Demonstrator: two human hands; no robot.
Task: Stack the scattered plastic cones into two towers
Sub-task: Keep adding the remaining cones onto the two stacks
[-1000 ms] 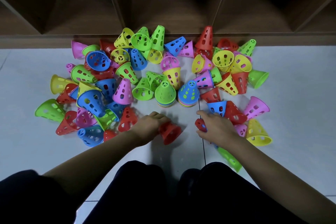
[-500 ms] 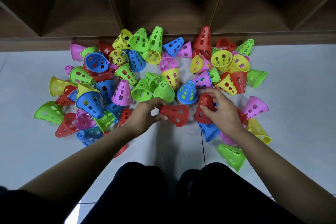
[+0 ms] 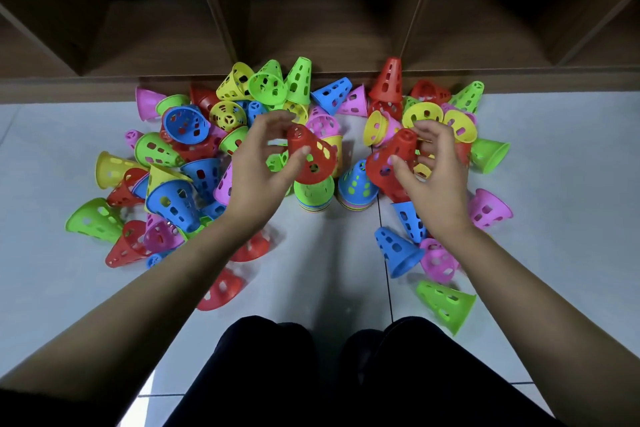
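Observation:
Many perforated plastic cones in red, blue, green, yellow and pink lie scattered on the white tiled floor. Two short stacks stand in the middle: a green-topped stack [image 3: 314, 193] on the left and a blue-topped stack [image 3: 356, 185] on the right. My left hand [image 3: 258, 170] grips a red cone [image 3: 311, 154], tilted, right above the green-topped stack. My right hand [image 3: 433, 177] grips another red cone [image 3: 389, 159], held upright just up and right of the blue-topped stack.
A dark wooden shelf unit [image 3: 322, 28] runs along the far edge of the pile. Loose cones lie close to me: a blue cone [image 3: 398, 253], a green cone [image 3: 445, 303], a red cone [image 3: 221, 289]. My dark-clothed knees [image 3: 346, 374] fill the bottom.
Both hands have lifted their red cones off the floor and carried them forward, over the two stacks. A few loose cones near the hands shifted.

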